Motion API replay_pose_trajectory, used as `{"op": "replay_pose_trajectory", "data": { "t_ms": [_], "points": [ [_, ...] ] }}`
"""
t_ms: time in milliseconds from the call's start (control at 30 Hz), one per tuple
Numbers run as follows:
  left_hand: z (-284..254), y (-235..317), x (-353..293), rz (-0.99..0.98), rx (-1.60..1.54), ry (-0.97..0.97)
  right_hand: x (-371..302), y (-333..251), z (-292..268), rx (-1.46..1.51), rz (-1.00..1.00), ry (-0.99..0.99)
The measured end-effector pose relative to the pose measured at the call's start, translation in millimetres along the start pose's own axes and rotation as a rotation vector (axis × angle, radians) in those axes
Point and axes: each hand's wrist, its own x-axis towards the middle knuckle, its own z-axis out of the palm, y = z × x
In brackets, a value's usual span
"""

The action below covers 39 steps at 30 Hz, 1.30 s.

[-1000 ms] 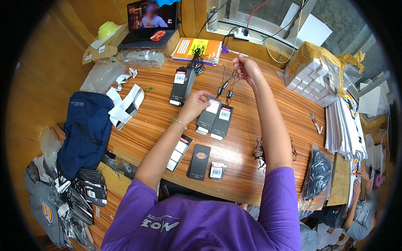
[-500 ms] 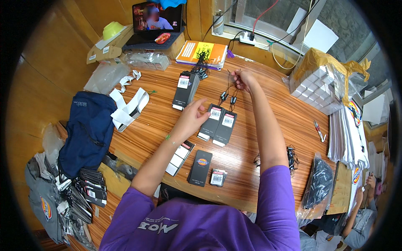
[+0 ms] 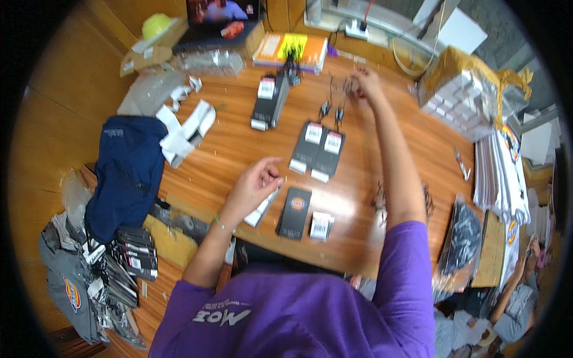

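Observation:
Two dark hang tags [image 3: 309, 146] with white barcode stickers lie side by side at the middle of the table. Black cords [image 3: 332, 89] run away from their tops toward the window. My right hand [image 3: 365, 85] is at the far ends of these cords, fingers bent closed around one, though blur softens the grip. Nearer me, my left hand [image 3: 258, 186] hovers with loosely curled, parted fingers and nothing in them. Beneath it lies a white label sheet [image 3: 261, 210], partly hidden by the hand. Beside that are a dark tag stack [image 3: 294, 213] with an oval logo and small barcode stickers [image 3: 321, 226].
Beyond my left hand stands a pile of corded tags [image 3: 270, 100]. A laptop [image 3: 218, 30] and orange notebooks [image 3: 290, 51] sit at the back. A wrapped block of white boxes [image 3: 458, 98] and folded white stacks [image 3: 498, 179] line the right; a navy bag [image 3: 128, 173] lies left.
My left hand has drawn back from the two tags toward me, over the label sheet. My right hand has shifted slightly right at the cord ends. The whole view has tilted a little.

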Motion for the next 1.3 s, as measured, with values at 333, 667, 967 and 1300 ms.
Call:
{"op": "replay_pose_trajectory", "data": {
  "t_ms": [333,667,967,1300],
  "points": [
    [21,15,-13,0.271,0.770,-0.172,-288,6,-19,-0.382,-0.325,-0.569],
    [23,24,-18,0.381,0.721,-0.083,-328,39,-4,-0.552,-0.558,-0.270],
    [18,32,-18,-0.209,0.095,-0.192,-327,48,-3,-0.152,-0.122,-0.334],
    [20,38,-26,-0.067,0.090,-0.169,-339,39,-1,0.329,0.015,-0.394]
  ]
}}
